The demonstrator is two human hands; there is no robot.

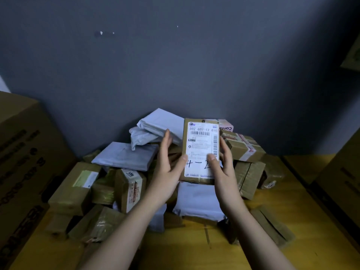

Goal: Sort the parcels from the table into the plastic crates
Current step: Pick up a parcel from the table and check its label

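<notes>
Parcel [201, 145] above the desk [185, 252]: right hand [224, 168] pinches its 3 o'clock edge; left hand [167, 164], fingers straight, thumb pressing its 9 o'clock edge.

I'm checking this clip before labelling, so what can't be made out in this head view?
Plastic crates: none in the head view, outside the frame.
Held parcel: label's small print blurred; the right thumb covers part of the handwritten mark.
Large cardboard box: cut off by the left edge, print blurred.
Lower parcels in the pile: hidden under other parcels and the forearms.
</notes>
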